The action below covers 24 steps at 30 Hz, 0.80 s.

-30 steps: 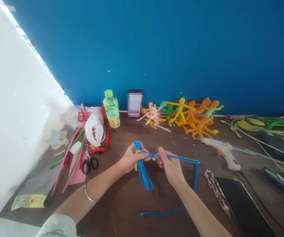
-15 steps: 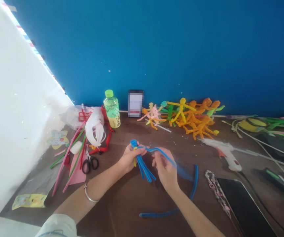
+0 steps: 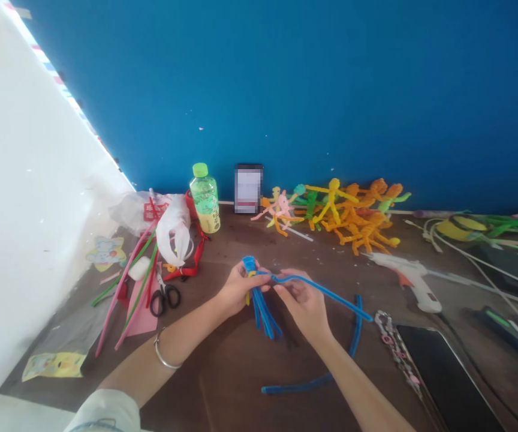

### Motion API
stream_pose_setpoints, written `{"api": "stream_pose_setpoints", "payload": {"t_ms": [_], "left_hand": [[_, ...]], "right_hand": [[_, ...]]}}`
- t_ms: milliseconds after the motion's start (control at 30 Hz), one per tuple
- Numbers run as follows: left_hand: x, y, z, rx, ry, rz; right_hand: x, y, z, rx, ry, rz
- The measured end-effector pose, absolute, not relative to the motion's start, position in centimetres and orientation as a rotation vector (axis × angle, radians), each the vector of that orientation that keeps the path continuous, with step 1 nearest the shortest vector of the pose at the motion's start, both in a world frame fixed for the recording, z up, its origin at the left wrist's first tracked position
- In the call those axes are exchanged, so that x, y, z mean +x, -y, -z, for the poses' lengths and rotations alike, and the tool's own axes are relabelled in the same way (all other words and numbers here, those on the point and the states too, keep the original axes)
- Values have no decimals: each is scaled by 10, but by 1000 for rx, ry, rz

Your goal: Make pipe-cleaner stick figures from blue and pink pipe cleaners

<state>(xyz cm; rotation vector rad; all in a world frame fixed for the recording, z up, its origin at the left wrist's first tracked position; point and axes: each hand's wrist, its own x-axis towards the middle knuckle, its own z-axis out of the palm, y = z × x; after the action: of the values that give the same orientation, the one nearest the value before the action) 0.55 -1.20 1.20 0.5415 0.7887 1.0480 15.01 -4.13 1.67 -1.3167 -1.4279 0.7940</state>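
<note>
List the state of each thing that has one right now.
Blue bundle: held in the left grip, strands hanging.
Blue strip: runs across the right grip; pinch unclear.
Loose blue strip: bent, partly hidden.
Bottle: capped, upright.
Small screen: propped up, lit.
Phone: flat, screen dark.
Glue gun: lying unheld.
Scissors: lying unheld.

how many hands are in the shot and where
2: the left hand pinches the blue bundle near the middle, and the right hand, just right of it, is at the long blue strand. No others show.
</note>
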Motion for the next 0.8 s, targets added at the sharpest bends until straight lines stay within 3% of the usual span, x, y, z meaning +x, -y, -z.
{"api": "stream_pose_setpoints", "payload": {"t_ms": [100, 433, 800], "left_hand": [[7, 13, -13, 667, -801, -1044], [4, 7, -11, 705, -818, -1082], [-4, 4, -11, 834, -769, -792]], "right_hand": [[148, 41, -20, -1304, 1384, -920], [163, 36, -13, -1249, 1612, -698], [185, 26, -25, -1163, 2004, -711]]}}
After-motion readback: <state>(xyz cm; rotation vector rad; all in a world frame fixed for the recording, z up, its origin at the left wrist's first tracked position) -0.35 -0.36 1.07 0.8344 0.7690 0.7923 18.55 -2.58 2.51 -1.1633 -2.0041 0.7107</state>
